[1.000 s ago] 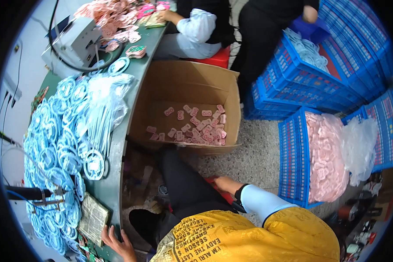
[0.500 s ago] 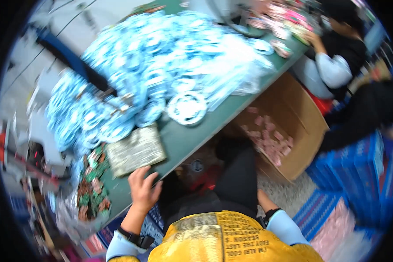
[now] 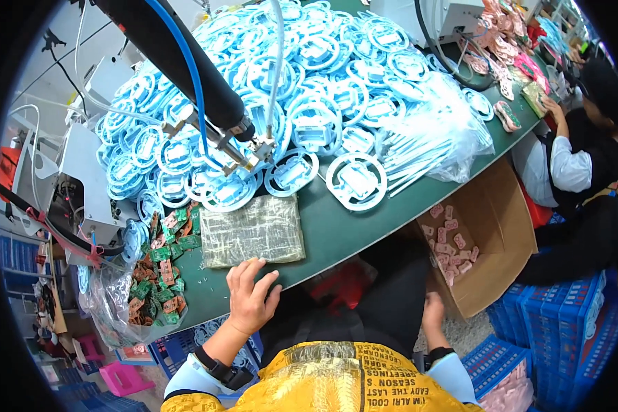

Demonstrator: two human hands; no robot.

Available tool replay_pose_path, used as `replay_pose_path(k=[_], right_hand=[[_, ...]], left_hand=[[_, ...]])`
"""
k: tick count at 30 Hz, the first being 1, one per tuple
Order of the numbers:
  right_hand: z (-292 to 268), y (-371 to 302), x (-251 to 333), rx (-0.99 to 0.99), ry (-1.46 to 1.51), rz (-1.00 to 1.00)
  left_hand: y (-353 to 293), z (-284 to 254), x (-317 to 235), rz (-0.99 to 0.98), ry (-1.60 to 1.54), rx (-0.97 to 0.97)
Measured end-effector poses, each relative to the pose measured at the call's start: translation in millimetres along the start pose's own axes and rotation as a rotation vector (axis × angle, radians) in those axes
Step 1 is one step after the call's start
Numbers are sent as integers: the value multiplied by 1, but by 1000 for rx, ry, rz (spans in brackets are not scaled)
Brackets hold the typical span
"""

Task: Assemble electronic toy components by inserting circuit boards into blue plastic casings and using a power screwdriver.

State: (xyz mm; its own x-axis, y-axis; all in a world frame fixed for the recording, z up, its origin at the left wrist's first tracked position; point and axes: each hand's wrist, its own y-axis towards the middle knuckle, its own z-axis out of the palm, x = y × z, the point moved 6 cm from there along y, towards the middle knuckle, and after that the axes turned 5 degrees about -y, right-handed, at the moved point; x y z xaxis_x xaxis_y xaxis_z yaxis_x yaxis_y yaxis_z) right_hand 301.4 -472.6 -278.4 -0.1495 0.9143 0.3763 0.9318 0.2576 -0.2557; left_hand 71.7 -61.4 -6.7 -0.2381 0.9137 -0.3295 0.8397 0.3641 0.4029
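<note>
My left hand (image 3: 253, 299) rests at the table's front edge, fingers apart and holding nothing. Its fingertips meet the near side of a flat block wrapped in shiny, yellowish tape (image 3: 253, 232). Low beside my right leg hangs my right hand (image 3: 433, 314); its fingers are mostly hidden. Just right of the block lies a light-blue round plastic frame (image 3: 356, 182), apart from the big pile of such frames (image 3: 316, 53) behind. Over the pile's near side reaches a black tubular tool with metal fittings (image 3: 192, 72) at its tip.
Small green and brown circuit boards (image 3: 163, 275) lie left of the block. A plastic bag of thin pale sticks (image 3: 436, 130) sits on the green table (image 3: 323, 233). Below right stands a cardboard box (image 3: 494, 240) holding pink pieces, near blue crates (image 3: 563, 316). A co-worker (image 3: 570, 151) sits at right.
My view has shifted and steadied, so the table and pile sit further right. More of my right hand now shows. The left hand stays by the block, its fingers still apart.
</note>
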Motion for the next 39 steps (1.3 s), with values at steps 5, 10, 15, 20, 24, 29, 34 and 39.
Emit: replay_pose_path(k=[5,10,15,20,24,29,34,39], right_hand=[[-173,27,187,-454,229,-547],[-200,17,364,-415,-56,-1078],[-175,45,401,-338,-127,-1162],[-205,36,391,-324,237,-1161],[-209,-17,400,-297,216,-1363],[-158,-75,445,-117,87,-1540],[-134,-91,465,-49,82,-1549],[-134,-77,461,-50,72,-1434]], left_hand=[[3,0,2,-20,-14,23],[-3,-11,3,-41,-15,16],[11,-37,29,-173,34,-18],[-8,-25,60,-328,76,192],[-22,-21,32,-381,34,161],[-31,-25,22,-386,-48,125],[-27,-66,87,-371,158,-191],[-16,-84,153,-485,349,-67]])
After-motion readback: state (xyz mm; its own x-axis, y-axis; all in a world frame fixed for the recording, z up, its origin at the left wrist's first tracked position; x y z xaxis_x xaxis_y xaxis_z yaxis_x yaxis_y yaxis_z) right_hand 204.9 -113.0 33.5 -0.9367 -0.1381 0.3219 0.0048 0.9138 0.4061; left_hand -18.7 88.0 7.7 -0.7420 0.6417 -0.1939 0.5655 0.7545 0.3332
